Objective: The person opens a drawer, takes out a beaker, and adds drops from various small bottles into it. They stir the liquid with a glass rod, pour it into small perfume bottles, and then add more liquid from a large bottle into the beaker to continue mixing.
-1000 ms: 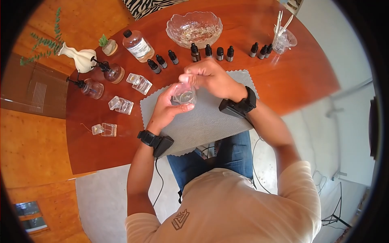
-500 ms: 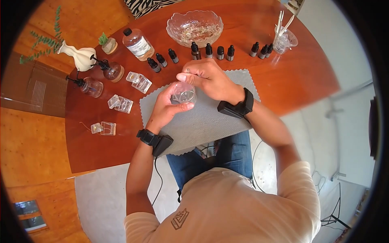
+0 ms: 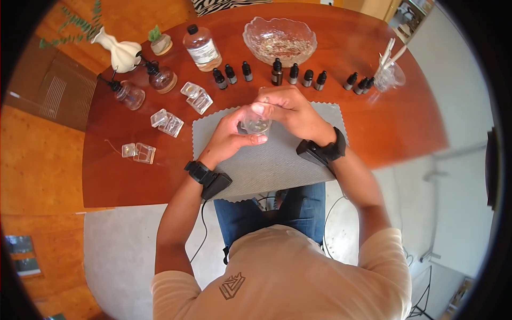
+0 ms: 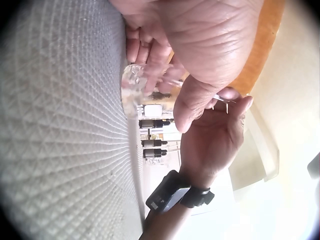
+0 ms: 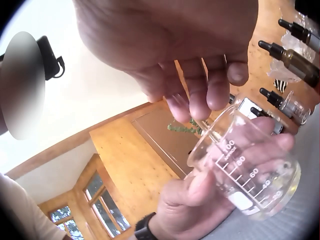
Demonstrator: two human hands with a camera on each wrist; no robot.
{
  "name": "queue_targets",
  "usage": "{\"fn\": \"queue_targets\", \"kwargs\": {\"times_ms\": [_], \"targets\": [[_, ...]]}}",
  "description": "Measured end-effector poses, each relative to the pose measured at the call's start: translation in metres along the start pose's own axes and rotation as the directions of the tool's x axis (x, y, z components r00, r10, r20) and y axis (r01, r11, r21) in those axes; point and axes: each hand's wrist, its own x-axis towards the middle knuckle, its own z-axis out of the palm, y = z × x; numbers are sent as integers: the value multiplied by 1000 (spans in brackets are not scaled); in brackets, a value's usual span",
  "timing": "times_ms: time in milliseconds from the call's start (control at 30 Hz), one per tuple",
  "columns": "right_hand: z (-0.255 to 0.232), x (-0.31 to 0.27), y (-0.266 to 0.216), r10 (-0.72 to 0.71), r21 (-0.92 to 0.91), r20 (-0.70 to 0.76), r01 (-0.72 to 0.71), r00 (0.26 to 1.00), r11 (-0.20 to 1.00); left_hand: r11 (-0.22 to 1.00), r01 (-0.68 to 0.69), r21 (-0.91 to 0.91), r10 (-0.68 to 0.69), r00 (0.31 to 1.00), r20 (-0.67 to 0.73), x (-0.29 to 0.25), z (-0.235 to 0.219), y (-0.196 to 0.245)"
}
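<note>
My left hand (image 3: pixel 226 140) grips a clear glass beaker (image 5: pixel 260 175) around its side, thumb in front. White measuring marks run up the beaker, and a shallow layer of clear liquid lies at its bottom. Over the rim, my right hand (image 3: pixel 290 109) pinches a thin clear rod (image 4: pixel 219 98) between thumb and fingers. The rod slants down into the beaker in the right wrist view. Both hands are above a grey textured mat (image 3: pixel 256 165) with a scalloped edge; in the left wrist view the beaker's base is close over it.
Several dark dropper bottles (image 3: pixel 277 73) stand in a row behind the hands, before a glass bowl (image 3: pixel 280 42). A large labelled bottle (image 3: pixel 202 50), pump bottles (image 3: pixel 161 79) and square glass bottles (image 3: pixel 170 124) are on the left. Far right, a cup (image 3: pixel 389 77) holds sticks.
The head view has shifted, so the table things sit farther right in it. My right fingers have shifted slightly over the beaker's mouth. My left hand keeps its grip on the beaker.
</note>
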Motion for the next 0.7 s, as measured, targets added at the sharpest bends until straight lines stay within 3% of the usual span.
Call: {"fn": "queue_targets", "kwargs": {"times_ms": [100, 133, 233, 267, 367, 500, 700], "targets": [[-6, -3, -7, 88, -78, -42, -91, 995, 993, 999, -45, 1, 45, 999, -15, 0, 2, 2], [-12, -2, -1, 73, -262, -61, -87, 995, 961, 999, -44, 8, 44, 999, -19, -1, 2, 4], [-8, -1, -3, 90, -299, -74, -108, 993, 948, 999, -45, 5, 45, 999, -19, -2, 2, 5], [-2, -1, -4, 44, -179, -62, -55, 997, 982, 999, -47, -14, 47, 999, -14, -2, 3, 4], [-7, -3, 3, 108, -70, 52, -104, 993, 992, 997, -44, -57, 46, 999, 25, -2, 0, 6], [-14, -6, 2, 160, -51, -44, -163, 986, 985, 996, -51, -71, 51, 999, 6, -2, 2, 3], [-5, -2, 4, 79, -71, 94, -73, 992, 995, 997, -59, -48, 59, 998, 7, -1, 1, -1]]}}
